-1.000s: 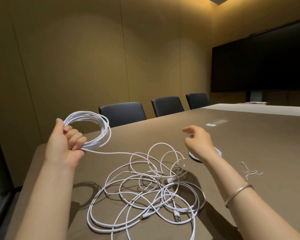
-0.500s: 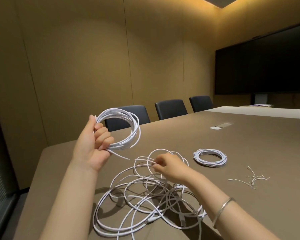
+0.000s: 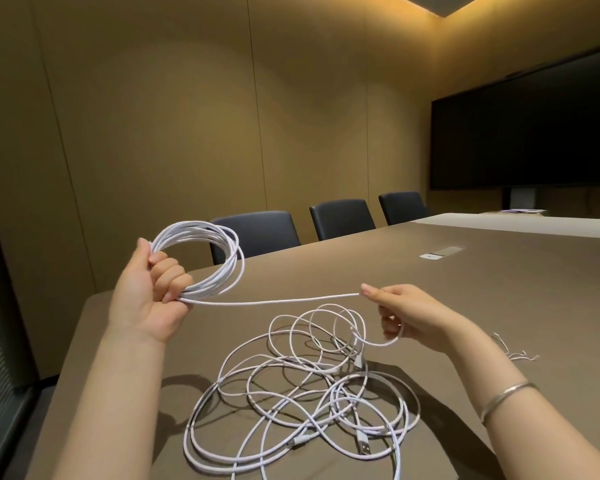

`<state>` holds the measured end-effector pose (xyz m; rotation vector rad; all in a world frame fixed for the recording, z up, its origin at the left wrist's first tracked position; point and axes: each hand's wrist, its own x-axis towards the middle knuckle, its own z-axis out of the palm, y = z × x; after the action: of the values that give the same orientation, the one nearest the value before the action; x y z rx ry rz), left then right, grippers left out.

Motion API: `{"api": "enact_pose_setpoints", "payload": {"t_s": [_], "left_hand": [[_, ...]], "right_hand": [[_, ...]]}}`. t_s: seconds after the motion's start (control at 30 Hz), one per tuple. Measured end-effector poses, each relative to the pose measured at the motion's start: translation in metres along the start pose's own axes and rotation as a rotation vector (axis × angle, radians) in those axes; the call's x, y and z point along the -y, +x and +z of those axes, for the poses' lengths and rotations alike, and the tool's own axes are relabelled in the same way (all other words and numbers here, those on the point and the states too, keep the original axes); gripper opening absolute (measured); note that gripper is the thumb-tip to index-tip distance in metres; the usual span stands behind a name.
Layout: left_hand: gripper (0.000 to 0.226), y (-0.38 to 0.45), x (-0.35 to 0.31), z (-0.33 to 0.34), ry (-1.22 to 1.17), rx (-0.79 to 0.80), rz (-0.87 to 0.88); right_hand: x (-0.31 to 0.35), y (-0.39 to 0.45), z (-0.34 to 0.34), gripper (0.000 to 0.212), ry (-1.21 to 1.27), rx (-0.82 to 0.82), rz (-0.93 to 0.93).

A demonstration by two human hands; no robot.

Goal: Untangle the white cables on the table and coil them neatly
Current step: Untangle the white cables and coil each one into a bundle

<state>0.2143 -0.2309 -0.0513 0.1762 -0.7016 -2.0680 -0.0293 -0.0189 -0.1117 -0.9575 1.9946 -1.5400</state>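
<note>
My left hand (image 3: 146,292) grips the coil (image 3: 201,261); right hand (image 3: 407,318) pinches the taut strand (image 3: 274,301). I judge that pulling harder likely cinches the tangle (image 3: 302,403); its crossings are unclear.

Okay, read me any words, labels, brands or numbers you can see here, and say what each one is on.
No readable text anywhere.
White plate by the table's hatch: any mark too small to read.
Papers at the far end: blurred.
Screen: dark.
USB plug: no legible marking.

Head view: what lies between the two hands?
A taut white cable strand runs from the left hand to the right hand, seen in the head view.
</note>
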Motion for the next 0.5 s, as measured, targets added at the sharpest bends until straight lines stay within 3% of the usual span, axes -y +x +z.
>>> {"api": "enact_pose_setpoints", "payload": {"t_s": [0.27, 0.37, 0.5], "left_hand": [[0.046, -0.004, 0.023, 0.013, 0.317, 0.085, 0.034], [0.045, -0.006, 0.033, 0.015, 0.401, 0.105, 0.037], [0.044, -0.01, 0.047, 0.022, 0.471, 0.146, 0.043]], "right_hand": [[0.034, -0.005, 0.014, 0.032, 0.367, -0.12, -0.013], [0.055, -0.015, 0.021, 0.028, 0.562, -0.028, -0.111], [0.078, -0.03, 0.032, 0.024, 0.513, 0.089, -0.263]]}}
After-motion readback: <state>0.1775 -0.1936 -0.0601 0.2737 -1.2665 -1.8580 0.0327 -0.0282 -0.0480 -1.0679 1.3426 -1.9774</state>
